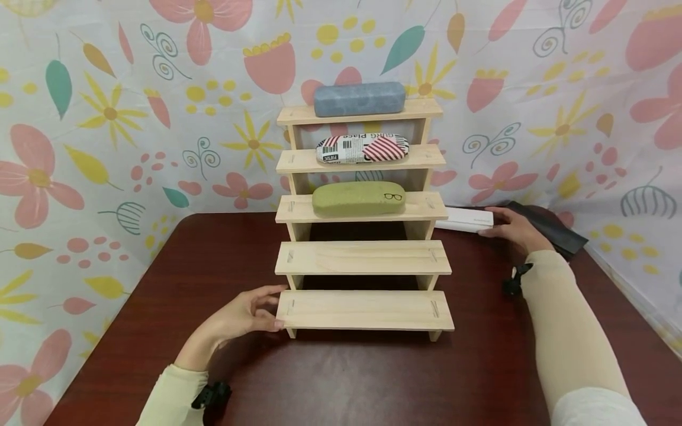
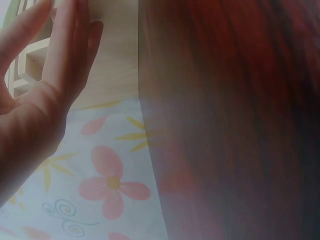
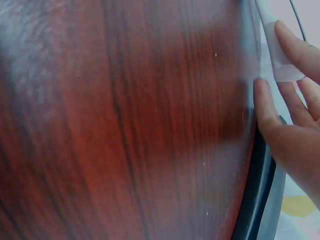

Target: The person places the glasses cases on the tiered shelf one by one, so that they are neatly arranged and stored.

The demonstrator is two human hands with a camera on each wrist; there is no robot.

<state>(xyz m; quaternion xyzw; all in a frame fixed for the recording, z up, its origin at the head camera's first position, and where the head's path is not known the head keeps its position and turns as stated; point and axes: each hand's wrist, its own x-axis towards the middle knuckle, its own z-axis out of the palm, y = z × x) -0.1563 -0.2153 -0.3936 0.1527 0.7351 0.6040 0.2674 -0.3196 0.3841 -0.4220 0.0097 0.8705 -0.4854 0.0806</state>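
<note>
In the head view a wooden five-step rack [image 1: 362, 257] stands on a dark red-brown table. Its upper three steps each bear one glasses case: a blue one [image 1: 359, 99] on top, a newsprint-patterned one [image 1: 362, 148] below it, then a green one [image 1: 359, 198]. My left hand [image 1: 242, 315] touches the left end of the lowest step, fingers loosely extended. At the back right, my right hand [image 1: 519, 229] holds the near end of a white glasses case [image 1: 465, 219] between thumb and fingers. The rack hides part of that case's left end.
Just behind my right hand lies a black flat-sided case [image 1: 554, 229], partly hidden by the hand. A floral cloth [image 1: 240, 118] hangs close behind the table and along its sides. The two lower steps [image 1: 362, 258] bear no case.
</note>
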